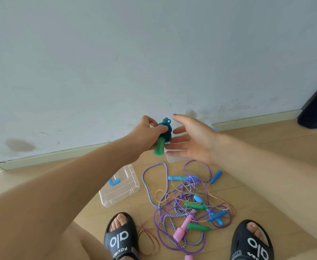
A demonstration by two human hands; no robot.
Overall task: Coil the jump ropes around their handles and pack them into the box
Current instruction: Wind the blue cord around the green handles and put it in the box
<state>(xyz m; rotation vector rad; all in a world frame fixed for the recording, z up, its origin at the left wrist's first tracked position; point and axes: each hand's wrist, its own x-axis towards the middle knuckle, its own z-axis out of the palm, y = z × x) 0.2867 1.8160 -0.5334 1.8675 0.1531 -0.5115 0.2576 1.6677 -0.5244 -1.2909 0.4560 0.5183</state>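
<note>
Coiled green-handled rope held up, box mostly hidden behind right hand

Coiled rope bundle (163,136): green handles side by side, blue rope wound round their upper part, small loop sticking out on top. Left hand (146,135) grips it, fingers curled round the wound section, handle ends poking out below the fist. Right hand (191,139) is just beside the bundle on its right, fingers straight and spread, holding nothing, fingertips near the rope but contact not clear.

Below and behind the right hand a bit of clear plastic shows, likely the box (174,158); most of it covered by the palm. Below the left forearm lies the clear lid (120,186) with a blue latch, flat on the wooden floor (266,143). Nearer the person than both hands: tangled pile of ropes (187,205), purple, striped and thin orange cords, with blue, green and pink handles mixed in. Two black slippers at the bottom edge, pile between them.

Risks, judged: coil looks unsecured, so loosening the grip on the way to the box could let the wraps spring off; the loose top loop could snag. Remaining ropes are crossed over each other, pulling one may drag the others.

Hard to tell: box opening and contents, whether the rope end is tucked, how many ropes are in the pile
</note>
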